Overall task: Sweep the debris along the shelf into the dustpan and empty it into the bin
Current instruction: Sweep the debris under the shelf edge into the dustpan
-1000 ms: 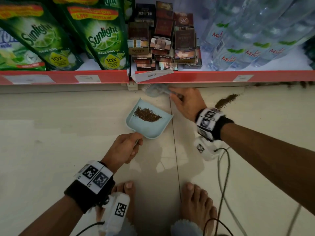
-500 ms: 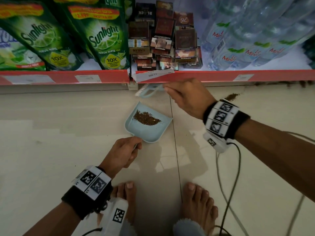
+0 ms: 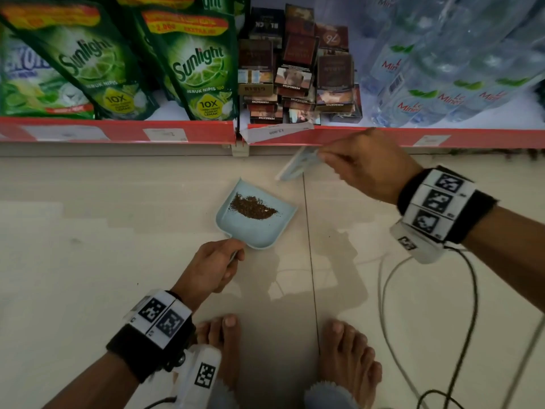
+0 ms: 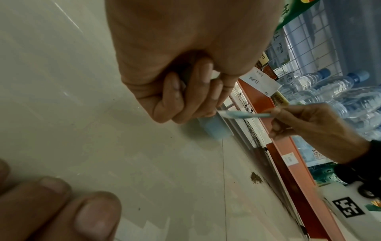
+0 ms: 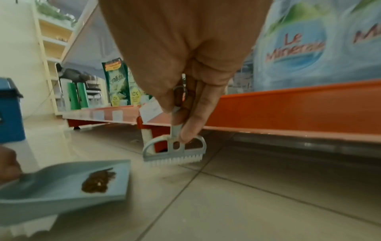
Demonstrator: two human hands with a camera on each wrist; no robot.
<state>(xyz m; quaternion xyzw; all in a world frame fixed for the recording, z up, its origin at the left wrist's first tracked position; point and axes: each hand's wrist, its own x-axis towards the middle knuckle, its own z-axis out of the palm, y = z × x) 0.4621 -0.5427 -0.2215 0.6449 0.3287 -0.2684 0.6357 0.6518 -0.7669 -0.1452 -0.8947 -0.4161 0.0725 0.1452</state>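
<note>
A light blue dustpan point(image 3: 256, 228) sits low over the floor tiles and carries a heap of brown debris point(image 3: 252, 207). My left hand point(image 3: 233, 258) grips its handle from the near side. My right hand point(image 3: 327, 157) pinches the handle of a small grey brush point(image 3: 298, 166), raised off the floor just in front of the red shelf edge point(image 3: 383, 137). In the right wrist view the brush point(image 5: 175, 153) hangs bristles down, to the right of the dustpan point(image 5: 62, 184). A small debris pile point(image 4: 256, 180) lies on the floor by the shelf base, hidden behind my right wrist in the head view.
The shelf holds green soap pouches point(image 3: 194, 69), cigarette packs point(image 3: 295, 81) and water bottles point(image 3: 442, 69). More dark debris point(image 3: 530, 153) lines the shelf base at far right. A blue bin point(image 5: 10, 114) stands to the left. My bare feet point(image 3: 348, 358) and cables point(image 3: 389, 305) are close by.
My right hand has lifted the brush off the floor and moved up and right toward the shelf edge, now covering the floor pile. The dustpan and left hand have barely moved.
</note>
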